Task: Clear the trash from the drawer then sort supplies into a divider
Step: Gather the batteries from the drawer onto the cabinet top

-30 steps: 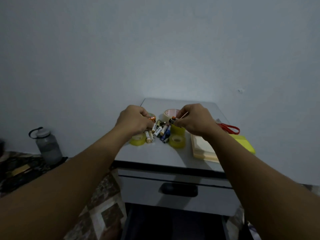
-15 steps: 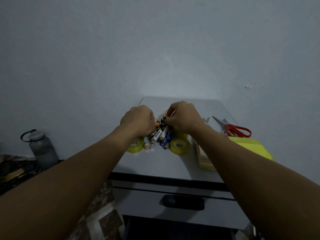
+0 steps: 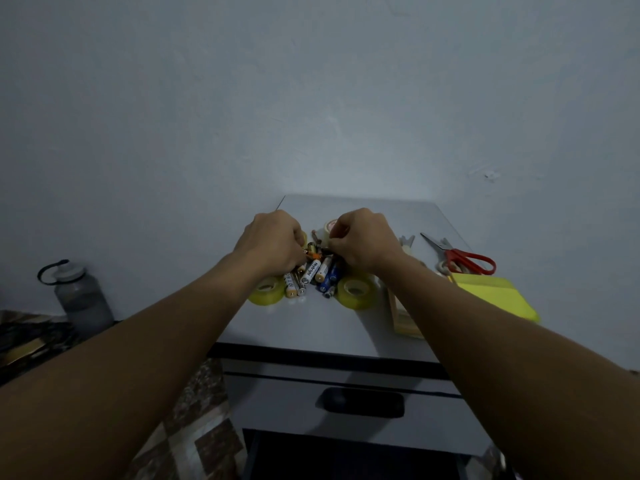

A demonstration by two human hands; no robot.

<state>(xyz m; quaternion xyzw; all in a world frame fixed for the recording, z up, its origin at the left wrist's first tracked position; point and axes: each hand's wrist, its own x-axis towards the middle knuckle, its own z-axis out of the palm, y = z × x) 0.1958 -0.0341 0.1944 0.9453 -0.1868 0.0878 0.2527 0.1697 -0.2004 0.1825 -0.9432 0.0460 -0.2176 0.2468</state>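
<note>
Far to the left of the pile of batteries (image 3: 317,271), off the cabinet and against the wall, a grey water bottle (image 3: 81,296) is seen standing upright. Just left of the pile, a yellow tape roll (image 3: 259,298) is laid flat on the cabinet top (image 3: 311,323), partly covered by the left wrist. The left hand (image 3: 273,242) is held knuckles-up at the pile's left edge, its fingers curled down into the batteries. Whether a battery is pinched cannot be told, since the fingertips are hidden. The batteries are heaped loosely between the two hands. Behind the pile, a pale tape roll (image 3: 328,226) is partly shown. The right hand (image 3: 363,239) is set at the pile's far right edge, fingers likewise curled under, and its grasp cannot be told either. Just right of the pile a second yellow tape roll (image 3: 367,296) is laid flat. Further right, a tan stack (image 3: 403,318) is half hidden by the right forearm, followed by red-handled scissors (image 3: 460,259) and a yellow pad (image 3: 495,296). Below the pile, nearer the person, the drawer (image 3: 284,407) is seen closed.
</note>
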